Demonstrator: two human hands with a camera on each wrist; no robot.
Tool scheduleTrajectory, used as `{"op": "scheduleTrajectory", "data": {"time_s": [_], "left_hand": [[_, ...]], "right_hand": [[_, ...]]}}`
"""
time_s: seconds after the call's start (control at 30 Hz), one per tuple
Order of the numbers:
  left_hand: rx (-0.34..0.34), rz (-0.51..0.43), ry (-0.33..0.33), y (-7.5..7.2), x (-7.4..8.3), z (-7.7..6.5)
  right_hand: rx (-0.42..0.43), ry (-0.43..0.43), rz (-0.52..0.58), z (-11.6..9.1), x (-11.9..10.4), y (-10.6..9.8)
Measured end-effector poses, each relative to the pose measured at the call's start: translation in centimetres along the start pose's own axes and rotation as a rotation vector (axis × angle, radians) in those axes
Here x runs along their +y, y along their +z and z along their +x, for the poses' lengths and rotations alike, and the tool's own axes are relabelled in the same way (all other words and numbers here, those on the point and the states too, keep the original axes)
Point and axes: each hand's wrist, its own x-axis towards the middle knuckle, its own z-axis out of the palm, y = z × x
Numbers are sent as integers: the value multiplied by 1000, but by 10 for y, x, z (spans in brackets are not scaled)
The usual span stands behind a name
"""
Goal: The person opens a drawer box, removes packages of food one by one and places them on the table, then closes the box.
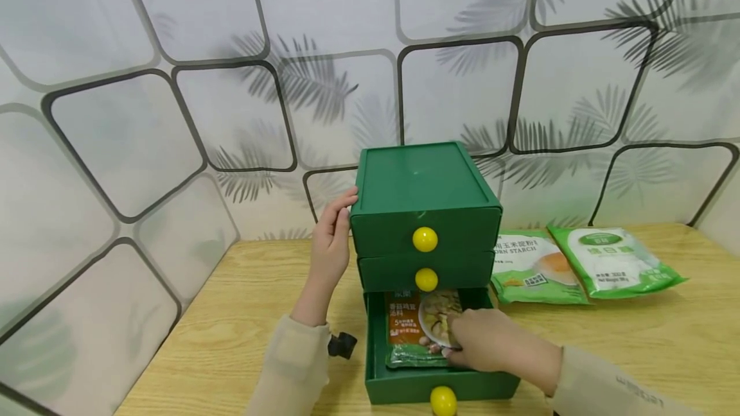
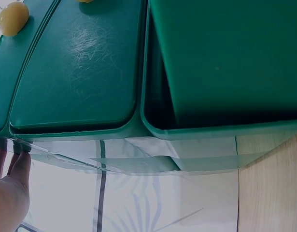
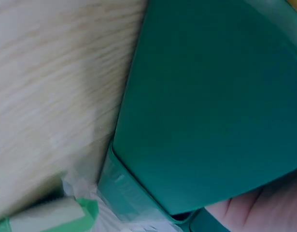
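Observation:
A green drawer cabinet (image 1: 424, 185) with yellow round knobs stands on the table. Its bottom drawer (image 1: 376, 390) is pulled out, while the two above it sit flush. Inside lies a brown and green seasoning packet (image 1: 405, 326), printed with a picture of a bowl of food. My right hand (image 1: 485, 339) reaches over the drawer's right wall and pinches the packet near its lower right; its fingertips are partly hidden. At the cabinet's upper left side, my left hand (image 1: 331, 242) rests its extended fingers against the wall; the left wrist view shows these fingers (image 2: 20, 166) touching that side.
Right of the cabinet lie two green and white bags, a corn starch bag (image 1: 532, 265) and another bag (image 1: 615, 262) overlapping it. A small black object (image 1: 342, 345) is beside my left sleeve. A patterned wall (image 1: 341, 101) rises behind the wooden table (image 1: 231, 326).

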Motion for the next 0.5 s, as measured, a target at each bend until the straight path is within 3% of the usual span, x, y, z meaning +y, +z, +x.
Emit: {"op": "scheduleTrajectory", "data": {"time_s": [0.17, 0.27, 0.4, 0.5], "left_hand": [[-4, -1, -7, 0, -1, 0], [-3, -17, 1, -1, -11, -1], [1, -23, 22, -1, -25, -1], [1, -19, 38, 0, -26, 0]], "right_hand": [[4, 42, 133, 0, -3, 2], [-6, 54, 271, 3, -4, 2], [-10, 42, 427, 6, 0, 1], [-9, 18, 488, 8, 3, 0]]}}
